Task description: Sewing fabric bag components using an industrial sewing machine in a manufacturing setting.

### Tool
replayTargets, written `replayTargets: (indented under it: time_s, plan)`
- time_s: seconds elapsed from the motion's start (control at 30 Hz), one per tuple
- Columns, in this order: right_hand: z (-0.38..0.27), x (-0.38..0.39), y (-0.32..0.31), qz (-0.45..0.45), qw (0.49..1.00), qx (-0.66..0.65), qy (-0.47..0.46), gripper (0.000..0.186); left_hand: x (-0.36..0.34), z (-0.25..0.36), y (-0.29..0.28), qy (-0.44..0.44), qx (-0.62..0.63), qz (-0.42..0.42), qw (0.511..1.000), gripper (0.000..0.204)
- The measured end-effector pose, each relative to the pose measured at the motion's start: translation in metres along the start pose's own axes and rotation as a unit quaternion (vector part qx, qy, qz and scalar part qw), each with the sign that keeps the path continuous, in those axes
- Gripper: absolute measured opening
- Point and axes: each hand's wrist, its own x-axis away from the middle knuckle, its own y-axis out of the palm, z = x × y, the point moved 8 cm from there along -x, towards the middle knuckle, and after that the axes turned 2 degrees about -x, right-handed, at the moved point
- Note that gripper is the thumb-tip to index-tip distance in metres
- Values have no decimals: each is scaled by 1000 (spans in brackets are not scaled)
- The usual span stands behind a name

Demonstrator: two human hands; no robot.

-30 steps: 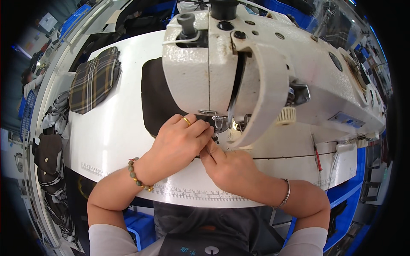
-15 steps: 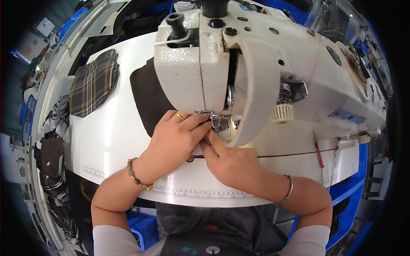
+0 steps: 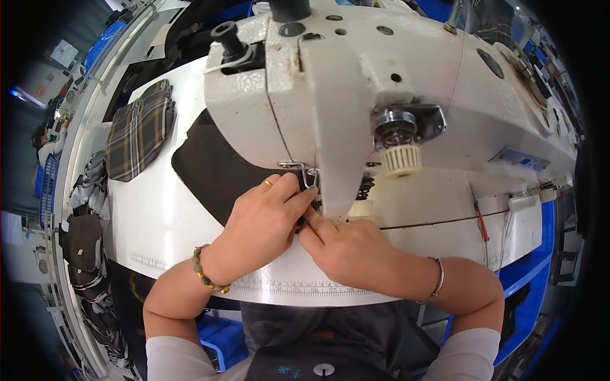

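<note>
A dark brown fabric piece (image 3: 219, 170) lies on the white table, with one edge running under the head of a white sewing machine (image 3: 289, 120). My left hand (image 3: 262, 222), with a ring and a bead bracelet, has its bent fingers pinched on that fabric close to the needle area. From the other side my right hand (image 3: 349, 247), a bangle at its wrist, comes in with its fingertips closed on the same edge, nearly touching the left fingers. The fingers and machine head hide most of the gripped edge and the needle.
A plaid fabric piece (image 3: 141, 130) lies at the table's far left. Stacked dark and grey pieces (image 3: 86, 254) hang beyond that side. A printed ruler (image 3: 305, 289) runs along the near edge. A small red-handled tool (image 3: 481, 222) is at the right. Blue bins stand below the table.
The dark fabric piece has turned and shows more of itself left of the machine. My view has shifted a little, so the machine head appears further left. Both hands stay near the needle.
</note>
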Motion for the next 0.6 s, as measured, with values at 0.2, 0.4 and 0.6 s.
replayTargets:
  time_s: [0.2,0.4,0.6]
  plan:
    - [3,1,1,1,998,48,29,14,1,0,0,1,-4,7,1000,41]
    - [3,5,0,-5,997,69,31,17,6,4,-6,4,-16,38,999,33]
    - [-24,12,-7,13,993,102,-64,18,12,5,-7,38,-24,32,998,24]
